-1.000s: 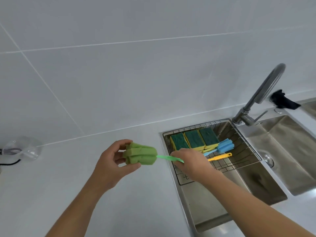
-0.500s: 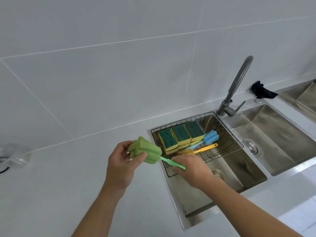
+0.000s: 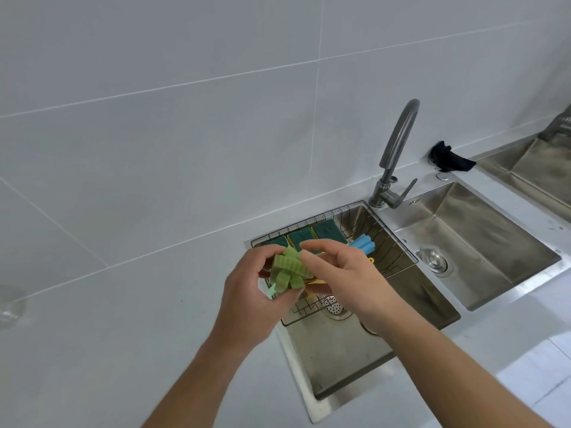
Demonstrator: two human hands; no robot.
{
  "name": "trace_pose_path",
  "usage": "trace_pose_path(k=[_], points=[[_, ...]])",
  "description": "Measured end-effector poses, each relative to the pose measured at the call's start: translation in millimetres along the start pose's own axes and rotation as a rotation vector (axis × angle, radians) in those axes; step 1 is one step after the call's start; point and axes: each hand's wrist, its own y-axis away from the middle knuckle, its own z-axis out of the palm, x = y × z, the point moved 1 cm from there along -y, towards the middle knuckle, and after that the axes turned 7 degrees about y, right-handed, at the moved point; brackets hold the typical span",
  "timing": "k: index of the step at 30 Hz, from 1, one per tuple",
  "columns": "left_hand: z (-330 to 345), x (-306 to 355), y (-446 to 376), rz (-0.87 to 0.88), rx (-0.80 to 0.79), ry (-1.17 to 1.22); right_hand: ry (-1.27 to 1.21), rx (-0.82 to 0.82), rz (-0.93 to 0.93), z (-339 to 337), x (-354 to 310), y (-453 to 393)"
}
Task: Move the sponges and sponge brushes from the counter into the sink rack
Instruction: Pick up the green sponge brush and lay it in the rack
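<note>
We see the left hand point(image 3: 247, 298) gripping the green sponge brush point(image 3: 289, 270) by its foam head, over the left edge of the sink rack point(image 3: 398, 251). The right hand point(image 3: 349, 273) pinches the same foam head from the right side, fingers curled. Three green-topped sponges point(image 3: 324, 231) sit along the rack's back edge, a blue sponge brush point(image 3: 364, 244) beside them. Faucet point(image 3: 394, 168) at the sink's point(image 3: 355, 359) back right corner.
</note>
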Motion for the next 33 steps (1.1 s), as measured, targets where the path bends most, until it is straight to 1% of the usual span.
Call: trace_pose_path(k=[2, 5, 8, 10, 12, 14, 17, 19, 21, 24, 27, 30, 33], points=[[12, 3, -3, 0.018, -0.007, -0.011, 0.046, 0.010, -0.005, -10, 1, -1], [32, 9, -7, 0.044, -0.012, -0.009, 0.172, 0.077, -0.048, -24, 6, -2], [48, 8, -9, 0.020, -0.014, 0.048, 0.163, 0.105, -0.079, -34, 14, -5], [57, 5, -10, -0.040, -0.034, 0.153, 0.148, 0.140, -0.044, -45, 23, -11], [61, 2, -11, -0.109, -0.057, 0.222, 0.080, 0.145, -0.010, -56, 34, -17], [59, -4, -13, -0.165, -0.046, 0.177, -0.038, 0.138, 0.032, -72, 45, -21], [42, -18, -12, -0.241, 0.033, 0.009, -0.177, 0.150, 0.068, -99, 60, -26], [29, -29, -10, -0.354, 0.106, -0.065, -0.223, 0.143, 0.064, -118, 69, -29], [22, -39, -8, -0.485, 0.167, -0.072, -0.288, 0.106, 0.059, -133, 79, -30], [22, -50, -8, -0.658, 0.224, -0.026, -0.425, 0.050, 0.062, -151, 90, -31], [34, -57, -12, -0.798, 0.267, 0.088, -0.514, -0.010, 0.092, -166, 102, -36], [47, -59, -16, -0.874, 0.296, 0.222, -0.531, -0.070, 0.118, -176, 110, -40], [56, -57, -16, -0.875, 0.281, 0.280, -0.516, -0.103, 0.136, -183, 114, -44]])
